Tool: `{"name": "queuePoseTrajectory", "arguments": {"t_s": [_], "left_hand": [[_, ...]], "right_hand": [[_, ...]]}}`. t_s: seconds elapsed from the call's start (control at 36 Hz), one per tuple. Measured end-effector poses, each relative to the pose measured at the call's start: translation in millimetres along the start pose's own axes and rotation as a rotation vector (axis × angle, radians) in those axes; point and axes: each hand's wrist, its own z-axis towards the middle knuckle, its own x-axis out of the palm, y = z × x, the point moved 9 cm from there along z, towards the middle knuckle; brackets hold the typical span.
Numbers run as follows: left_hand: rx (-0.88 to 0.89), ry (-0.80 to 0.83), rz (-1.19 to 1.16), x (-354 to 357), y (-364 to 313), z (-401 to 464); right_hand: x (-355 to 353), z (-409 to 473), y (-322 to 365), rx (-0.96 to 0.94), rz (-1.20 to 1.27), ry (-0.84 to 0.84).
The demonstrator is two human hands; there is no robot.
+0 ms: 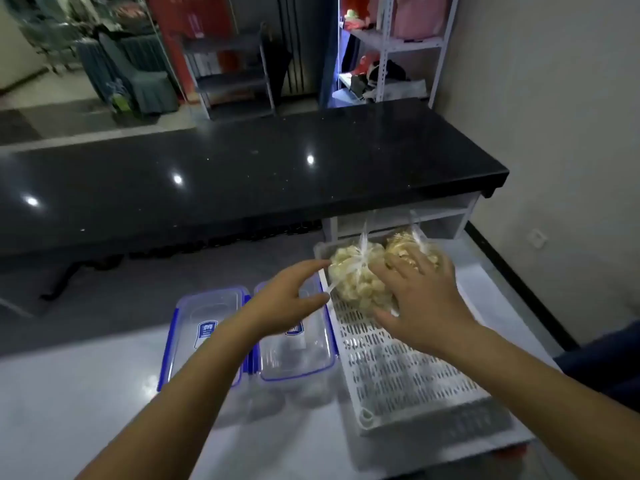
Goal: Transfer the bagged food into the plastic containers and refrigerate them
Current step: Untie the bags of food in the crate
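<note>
Two knotted clear bags (360, 278) of lumpy pale food in slotted white tray (398, 368), right hand (420, 303) grip spread on them, left hand (291, 303) grip relaxed, two clear blue-clipped containers (298, 341) on glossy bench (86, 393)

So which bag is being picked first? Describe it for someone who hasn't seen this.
Find the white slotted tray right of two blue-clipped containers. Two tied clear bags sit at its far end. It's the left bag of pale chunks, beneath both hands; its neighbour holds darker golden pieces.
</note>
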Motion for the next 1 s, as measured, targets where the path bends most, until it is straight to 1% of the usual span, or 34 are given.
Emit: {"name": "queuePoseTrajectory", "arguments": {"t_s": [0.03, 0.08, 0.14, 0.25, 0.31, 0.36, 0.47, 0.58, 0.67, 0.78, 0.86, 1.0], "left_hand": [[0.020, 0.001, -0.016, -1.5, -5.0, 9.8], [0.037, 0.026, 0.024, 0.3, -13.5, 28.8], [0.070, 0.076, 0.130, 7.6, -18.5, 49.6], [0.047, 0.196, 0.434, 25.7, -4.7, 84.9], [0.021, 0.235, 0.512, 31.9, 2.7, 96.1], [0.017, 0.259, 0.540, 37.1, 6.1, 105.0], [0.032, 0.274, 0.561, 46.3, 7.5, 120.8], [0.038, 0.325, 0.570, 58.5, 11.7, 127.8], [0.063, 0.303, 0.560, 62.1, 12.3, 129.0], [0.106, 0.264, 0.469, 61.8, 8.2, 123.8], [0.106, 0.219, 0.394, 57.7, 5.5, 115.0], [0.089, 0.215, 0.320, 69.0, 4.2, 91.3]], "right_hand": [[4.7, 6.9, -3.1, 0.023, -0.013, 0.017], [15.8, 20.0, -6.6, 0.057, -0.033, 0.033], [28.5, 30.7, -5.1, 0.065, -0.022, 0.051], [46.0, 46.2, -5.8, 0.086, -0.077, 0.046], [53.8, 49.6, -1.9, 0.092, -0.106, 0.064], [61.5, 53.6, 0.8, 0.092, -0.135, 0.087], [75.8, 59.6, 0.8, 0.104, -0.180, 0.114], [88.1, 61.4, 3.4, 0.116, -0.179, 0.128], [91.6, 58.1, 4.9, 0.123, -0.163, 0.121], [86.3, 50.5, 7.1, 0.095, -0.044, 0.063], [76.7, 39.9, 3.3, 0.085, 0.037, -0.021], [77.3, 10.8, -1.3, 0.063, 0.243, -0.054]]}}
